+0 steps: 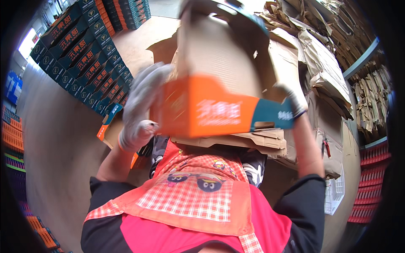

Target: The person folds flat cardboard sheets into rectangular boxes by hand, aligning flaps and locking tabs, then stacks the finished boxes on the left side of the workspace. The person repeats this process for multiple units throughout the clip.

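Note:
An orange and teal cardboard box (223, 103), its plain brown inside facing up, is held up in front of me, blurred by motion. At its left end is my left hand (141, 105) in a pale grey glove, fingers along the side and thumb near the lower corner. My right hand (293, 97), also gloved, grips the teal right end; its fingers are partly hidden by the box. Beneath the box, flat brown cardboard blanks (257, 141) lie stacked just beyond my checked apron (185, 198).
Tall stacks of folded teal and orange boxes (84, 63) rise at the left. Bundles of flat brown cardboard (325, 63) fill the right. Red crates (369, 185) and a white basket (334, 194) stand at lower right. A red-handled tool (326, 147) hangs near the cardboard.

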`<state>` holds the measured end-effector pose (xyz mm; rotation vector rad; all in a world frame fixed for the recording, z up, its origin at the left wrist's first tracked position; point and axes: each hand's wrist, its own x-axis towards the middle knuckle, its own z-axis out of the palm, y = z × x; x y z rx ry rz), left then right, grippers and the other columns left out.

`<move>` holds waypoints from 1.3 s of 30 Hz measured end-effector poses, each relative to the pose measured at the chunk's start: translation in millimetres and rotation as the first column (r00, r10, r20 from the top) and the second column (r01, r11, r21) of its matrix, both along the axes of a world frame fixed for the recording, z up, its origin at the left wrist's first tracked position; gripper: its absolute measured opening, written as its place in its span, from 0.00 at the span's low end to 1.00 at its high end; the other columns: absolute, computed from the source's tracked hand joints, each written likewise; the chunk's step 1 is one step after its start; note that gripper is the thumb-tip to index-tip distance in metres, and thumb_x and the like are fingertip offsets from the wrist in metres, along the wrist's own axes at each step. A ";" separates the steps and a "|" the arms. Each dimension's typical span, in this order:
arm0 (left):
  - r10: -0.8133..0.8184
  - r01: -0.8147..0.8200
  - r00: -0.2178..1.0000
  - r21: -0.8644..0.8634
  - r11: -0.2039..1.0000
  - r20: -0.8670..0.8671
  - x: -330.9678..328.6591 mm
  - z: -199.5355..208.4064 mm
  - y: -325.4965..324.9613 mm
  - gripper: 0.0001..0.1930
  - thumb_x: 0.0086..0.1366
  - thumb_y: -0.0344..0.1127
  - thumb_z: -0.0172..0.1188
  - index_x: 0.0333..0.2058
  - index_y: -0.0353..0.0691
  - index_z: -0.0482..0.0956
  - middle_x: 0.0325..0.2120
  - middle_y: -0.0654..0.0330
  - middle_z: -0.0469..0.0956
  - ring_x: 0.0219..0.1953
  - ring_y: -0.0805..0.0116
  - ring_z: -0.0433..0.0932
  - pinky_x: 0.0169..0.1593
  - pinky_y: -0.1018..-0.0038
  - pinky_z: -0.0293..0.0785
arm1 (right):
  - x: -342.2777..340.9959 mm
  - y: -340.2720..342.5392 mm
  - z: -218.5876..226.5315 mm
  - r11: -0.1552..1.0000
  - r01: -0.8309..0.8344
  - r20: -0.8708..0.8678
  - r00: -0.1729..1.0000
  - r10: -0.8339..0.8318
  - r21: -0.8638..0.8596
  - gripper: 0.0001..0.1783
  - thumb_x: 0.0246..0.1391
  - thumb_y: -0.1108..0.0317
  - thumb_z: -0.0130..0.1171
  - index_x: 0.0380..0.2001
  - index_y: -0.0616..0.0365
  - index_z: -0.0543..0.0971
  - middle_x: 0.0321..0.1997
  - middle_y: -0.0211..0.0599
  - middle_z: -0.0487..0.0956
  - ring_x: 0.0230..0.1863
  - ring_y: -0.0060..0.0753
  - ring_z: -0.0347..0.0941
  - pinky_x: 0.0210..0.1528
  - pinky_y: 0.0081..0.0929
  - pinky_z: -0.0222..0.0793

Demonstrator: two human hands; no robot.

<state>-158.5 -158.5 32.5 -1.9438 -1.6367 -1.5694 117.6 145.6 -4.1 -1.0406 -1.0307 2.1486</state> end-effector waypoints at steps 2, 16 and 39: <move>-0.382 0.315 0.880 -0.254 0.914 -0.281 5.7 27.2 38.9 0.50 0.48 0.71 0.62 0.58 0.33 0.69 0.57 0.43 0.67 0.59 0.44 0.66 0.63 0.57 0.60 | -10.4 -19.1 -66.1 0.779 -0.587 0.808 0.558 0.192 0.220 0.13 0.56 0.66 0.61 0.43 0.59 0.78 0.40 0.36 0.80 0.38 0.32 0.77 0.44 0.32 0.76; -0.310 0.317 0.947 0.377 0.870 -0.082 159.4 -6.3 162.7 0.57 0.42 0.52 0.73 0.67 0.39 0.52 0.64 0.35 0.53 0.54 0.35 0.68 0.56 0.52 0.67 | 27.7 -71.5 109.4 0.333 -0.167 0.253 0.939 -0.234 0.928 0.21 0.63 0.78 0.47 0.59 0.57 0.69 0.47 0.35 0.77 0.43 0.22 0.73 0.49 0.23 0.71; -0.318 0.334 0.839 0.045 0.942 0.441 161.0 -37.0 146.0 0.66 0.40 0.59 0.73 0.67 0.33 0.39 0.65 0.39 0.45 0.69 0.38 0.42 0.70 0.53 0.39 | -54.0 -73.8 144.5 0.067 -0.743 0.736 0.669 0.103 0.666 0.27 0.34 0.82 0.43 0.44 0.58 0.72 0.32 0.26 0.68 0.29 0.19 0.59 0.34 0.17 0.58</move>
